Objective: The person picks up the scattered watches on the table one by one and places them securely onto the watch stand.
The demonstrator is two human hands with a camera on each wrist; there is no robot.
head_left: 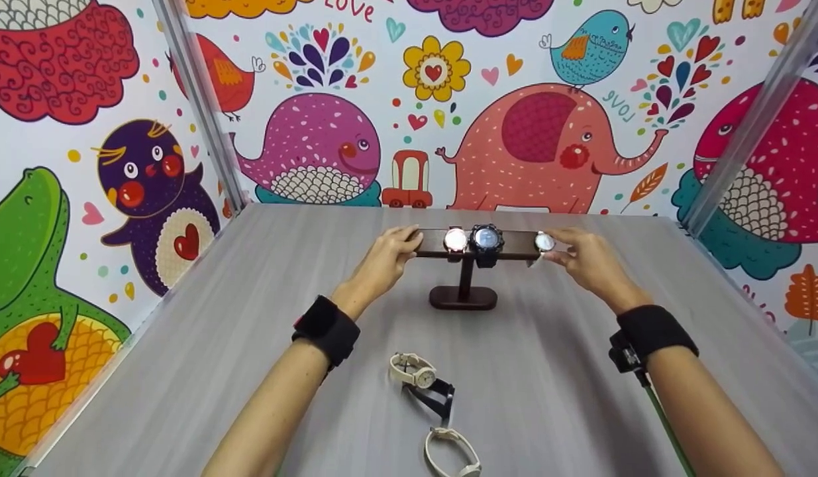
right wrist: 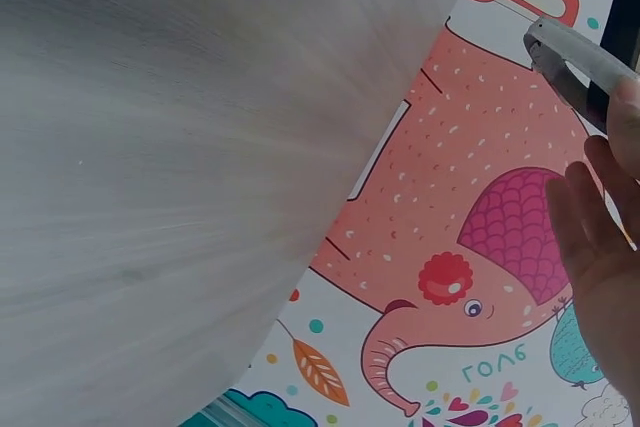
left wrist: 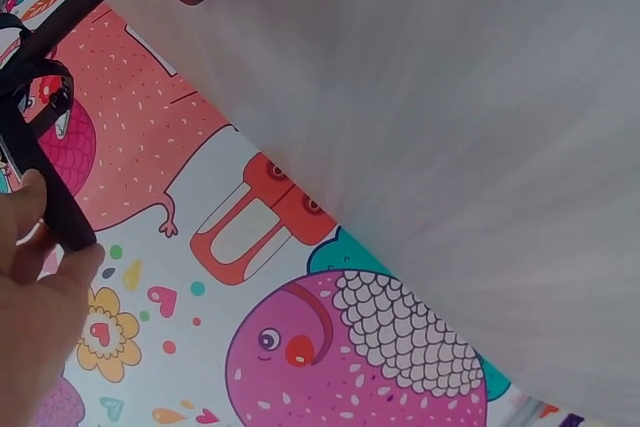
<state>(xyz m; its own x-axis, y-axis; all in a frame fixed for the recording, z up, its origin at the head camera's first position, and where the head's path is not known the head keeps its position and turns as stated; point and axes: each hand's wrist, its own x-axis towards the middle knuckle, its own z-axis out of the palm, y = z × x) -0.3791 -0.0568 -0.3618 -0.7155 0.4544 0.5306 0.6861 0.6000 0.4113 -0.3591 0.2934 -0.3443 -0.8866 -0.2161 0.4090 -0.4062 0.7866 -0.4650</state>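
A dark brown T-shaped watch stand [head_left: 520, 245] stands upright on the table. On its bar sit a rose-gold watch [head_left: 456, 240] and, beside it, a chunky black watch [head_left: 487, 238]. My left hand [head_left: 384, 260] grips the bar's left end, fingers above and below it in the left wrist view. At the right end, my right hand [head_left: 593, 265] pinches a silver-faced watch [head_left: 544, 242] between thumb and fingers. Its pale strap [right wrist: 580, 55] loops round the bar in the right wrist view; whether it is fastened I cannot tell.
Nearer me on the grey table [head_left: 303, 258] lie a cream watch [head_left: 423, 377], a black-strapped watch [head_left: 435, 400] touching it, and another cream watch [head_left: 471, 470] at the bottom edge. Printed panels [head_left: 422, 132] wall the back and sides. A green cable [head_left: 667, 424] runs along the right forearm.
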